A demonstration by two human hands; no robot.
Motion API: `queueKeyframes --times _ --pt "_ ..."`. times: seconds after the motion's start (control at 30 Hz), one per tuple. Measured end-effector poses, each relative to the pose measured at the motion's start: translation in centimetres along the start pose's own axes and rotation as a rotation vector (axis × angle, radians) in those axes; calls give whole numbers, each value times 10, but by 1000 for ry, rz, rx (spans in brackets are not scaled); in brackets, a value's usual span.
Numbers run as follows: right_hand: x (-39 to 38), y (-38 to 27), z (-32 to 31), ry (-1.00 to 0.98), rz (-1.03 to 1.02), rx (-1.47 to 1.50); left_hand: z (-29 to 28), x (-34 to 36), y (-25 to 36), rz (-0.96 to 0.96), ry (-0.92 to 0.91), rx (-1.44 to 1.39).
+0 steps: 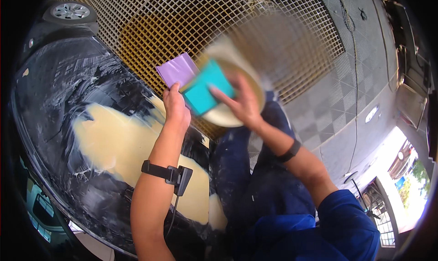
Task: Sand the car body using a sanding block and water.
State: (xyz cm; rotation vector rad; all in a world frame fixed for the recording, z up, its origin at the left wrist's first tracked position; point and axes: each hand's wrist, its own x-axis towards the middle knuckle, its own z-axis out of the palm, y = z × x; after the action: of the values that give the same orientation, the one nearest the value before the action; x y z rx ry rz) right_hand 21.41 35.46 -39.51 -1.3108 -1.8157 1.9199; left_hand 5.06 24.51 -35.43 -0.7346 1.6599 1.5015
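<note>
My left hand (176, 106) is closed on the lower end of a purple folded sheet (178, 70), which looks like sandpaper. Held in my right hand (246, 101) is a flat teal block (206, 93), its thumb lying across the face; motion blurs this hand and the block. The block's left corner comes close to my left fingers and the purple sheet; whether they touch I cannot tell. Below and behind the block is a round cream bucket (223, 118), partly hidden by it and my right hand. To the left is a black car panel (45, 92) with beige filler (118, 133) and whitish smears.
A yellowish floor grating (155, 28) lies beyond my hands, with a blurred brownish round patch over it. Grey tiles (315, 110) and a long cable (356, 101) run along the right. My legs (232, 160) are beside the panel. A car wheel (70, 12) is at the far left.
</note>
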Motion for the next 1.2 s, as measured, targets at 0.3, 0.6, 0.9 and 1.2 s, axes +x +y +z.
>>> queueKeyframes --times 0.3,0.6,0.9,1.2 --pt "24 -17 -13 -184 34 -11 -26 14 28 251 128 71" --pt "33 -11 -36 -23 -421 -350 -25 -1 51 322 51 280" --pt "-6 -62 -27 -267 149 579 12 -57 29 -88 -444 279" --pt "-16 -41 -1 27 -102 -71 -1 -55 -15 -123 -570 232"
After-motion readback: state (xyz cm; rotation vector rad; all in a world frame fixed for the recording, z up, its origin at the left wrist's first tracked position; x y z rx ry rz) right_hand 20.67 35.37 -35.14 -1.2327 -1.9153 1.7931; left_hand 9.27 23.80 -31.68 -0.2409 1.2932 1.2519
